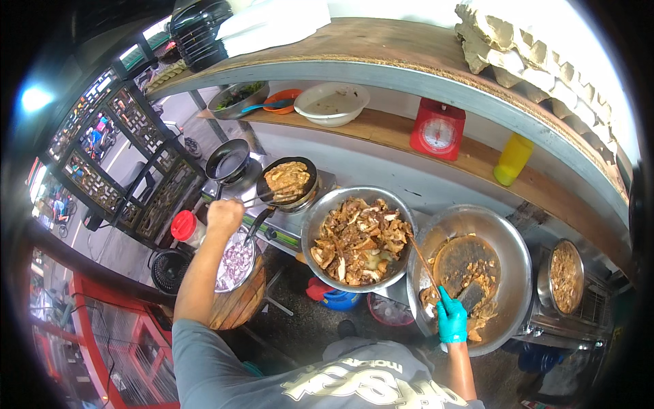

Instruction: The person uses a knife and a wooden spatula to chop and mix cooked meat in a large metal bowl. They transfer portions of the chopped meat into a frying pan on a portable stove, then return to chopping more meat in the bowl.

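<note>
My bare left hand (225,217) is closed around a thin metal utensil (258,198), whose far end reaches the browned food (287,180) in a black frying pan on the stove. In a teal glove, my right hand (451,317) grips a long thin stick or handle (423,260) that leans over the rim of a steel bowl of chopped cooked meat (357,240). Under that hand lies a larger steel basin (516,286) with a round board (467,263), meat scraps and a cleaver blade (470,295). Chopped red onions (236,260) fill a bowl below the pan's handle.
A second frying pan (227,159) sits on the left burner. A red-lidded jar (185,226) and black basket (169,271) stand at left, near a wooden stool (235,307). The shelf holds a red scale (437,130), white bowl (332,105) and yellow bottle (513,159). A meat tray (564,276) is at right.
</note>
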Action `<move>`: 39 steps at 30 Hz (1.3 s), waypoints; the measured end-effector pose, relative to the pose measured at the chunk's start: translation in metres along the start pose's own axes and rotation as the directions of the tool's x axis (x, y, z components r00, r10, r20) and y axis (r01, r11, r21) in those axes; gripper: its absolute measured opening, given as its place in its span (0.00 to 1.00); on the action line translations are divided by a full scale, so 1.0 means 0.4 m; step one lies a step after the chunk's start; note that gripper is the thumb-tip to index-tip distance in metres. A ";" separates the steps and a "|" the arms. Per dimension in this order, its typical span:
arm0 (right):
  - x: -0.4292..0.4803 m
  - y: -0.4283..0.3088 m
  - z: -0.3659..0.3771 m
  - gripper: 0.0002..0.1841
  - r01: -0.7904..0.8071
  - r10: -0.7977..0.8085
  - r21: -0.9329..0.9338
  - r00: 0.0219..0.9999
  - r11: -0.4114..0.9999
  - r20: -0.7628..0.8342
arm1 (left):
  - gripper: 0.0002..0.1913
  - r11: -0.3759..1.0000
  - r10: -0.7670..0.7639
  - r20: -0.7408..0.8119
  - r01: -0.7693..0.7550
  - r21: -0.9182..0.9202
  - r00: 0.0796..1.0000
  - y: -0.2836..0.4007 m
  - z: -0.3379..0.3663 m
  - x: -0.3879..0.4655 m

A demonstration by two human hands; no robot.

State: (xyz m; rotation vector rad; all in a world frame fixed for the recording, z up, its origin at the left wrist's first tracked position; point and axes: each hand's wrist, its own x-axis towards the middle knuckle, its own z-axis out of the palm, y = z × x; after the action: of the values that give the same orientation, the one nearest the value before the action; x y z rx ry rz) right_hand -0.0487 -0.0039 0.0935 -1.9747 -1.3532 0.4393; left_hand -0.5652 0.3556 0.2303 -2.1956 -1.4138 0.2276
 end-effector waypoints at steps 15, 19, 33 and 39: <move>0.021 0.072 -0.082 0.22 0.112 -0.112 -0.010 0.993 0.994 -0.033 | 0.17 0.752 -0.468 0.150 0.482 -0.451 0.871 0.174 0.020 -0.078; 0.039 0.097 -0.092 0.22 0.136 -0.136 -0.024 0.990 0.990 -0.026 | 0.16 0.502 -0.577 0.203 0.539 -0.676 0.791 0.234 0.118 -0.107; 0.222 -0.137 -0.025 0.25 0.328 -0.304 -0.043 0.911 0.944 0.280 | 0.19 -0.371 -0.540 0.683 0.589 -0.718 0.492 0.394 0.153 -0.159; 0.434 -0.440 0.305 0.20 0.621 -0.483 -0.259 0.758 0.739 0.440 | 0.17 -0.489 -0.418 0.707 0.515 -0.704 0.571 0.320 0.121 -0.099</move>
State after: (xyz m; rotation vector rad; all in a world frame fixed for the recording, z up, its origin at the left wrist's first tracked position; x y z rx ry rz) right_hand -0.1739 0.2352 0.1497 -1.6876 -2.3332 0.2322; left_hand -0.4997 0.2949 0.1190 -1.5873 -3.1841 -1.9345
